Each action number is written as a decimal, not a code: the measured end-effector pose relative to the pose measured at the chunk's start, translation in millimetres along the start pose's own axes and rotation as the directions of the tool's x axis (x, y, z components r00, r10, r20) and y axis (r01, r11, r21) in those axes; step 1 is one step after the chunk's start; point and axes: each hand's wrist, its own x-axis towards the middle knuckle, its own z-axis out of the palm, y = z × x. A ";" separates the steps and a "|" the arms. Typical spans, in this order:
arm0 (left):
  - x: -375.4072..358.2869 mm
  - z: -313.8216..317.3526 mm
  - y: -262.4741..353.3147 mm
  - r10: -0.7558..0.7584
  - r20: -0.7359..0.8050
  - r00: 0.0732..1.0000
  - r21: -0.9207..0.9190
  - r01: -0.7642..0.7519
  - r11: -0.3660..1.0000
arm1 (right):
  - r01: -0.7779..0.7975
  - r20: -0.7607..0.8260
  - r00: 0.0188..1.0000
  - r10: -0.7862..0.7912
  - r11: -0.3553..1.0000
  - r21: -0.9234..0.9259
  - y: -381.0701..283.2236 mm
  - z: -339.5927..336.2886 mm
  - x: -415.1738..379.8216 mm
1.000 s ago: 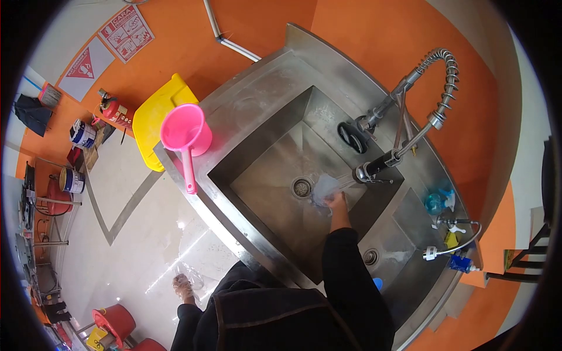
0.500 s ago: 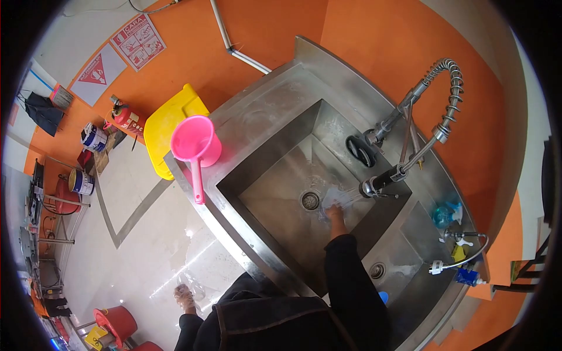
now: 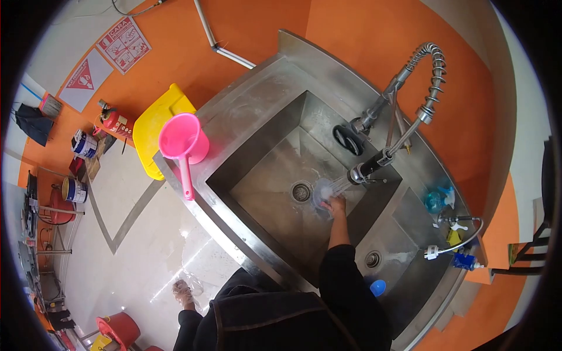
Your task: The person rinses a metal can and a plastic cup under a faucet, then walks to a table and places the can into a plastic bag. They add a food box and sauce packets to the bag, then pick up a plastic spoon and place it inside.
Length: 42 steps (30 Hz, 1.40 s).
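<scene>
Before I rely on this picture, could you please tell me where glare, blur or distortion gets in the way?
In the head view, glare streaks the floor; there too, lens distortion bows the steel counter and the corners are black; same head view, water spray blurs the translucent item in the right hand.

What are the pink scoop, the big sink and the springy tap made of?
The pink scoop looks like smooth, glossy plastic: it's one bright color, with soft highlights.
The big sink seems to be brushed metal, probably stainless steel: gray, with dull, streaky reflections.
The springy tap looks like shiny metal with bright coils; its black part might be plastic or rubber.
</scene>
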 end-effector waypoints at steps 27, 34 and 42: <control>9.4 10.1 -6.0 -0.073 0.038 0.997 -0.038 0.075 0.996 | 0.713 0.511 0.670 -0.538 0.659 -0.240 -95.2 -26.7 87.6; -1.5 1.0 13.1 -0.027 -0.019 0.999 -0.049 0.026 0.998 | 0.235 0.232 0.957 -0.174 -0.002 -0.972 37.6 4.2 62.0; -0.8 -13.2 -0.2 -0.005 -0.064 0.998 -0.019 0.004 1.000 | 0.033 0.008 0.990 -0.140 0.178 -0.983 37.4 33.8 32.2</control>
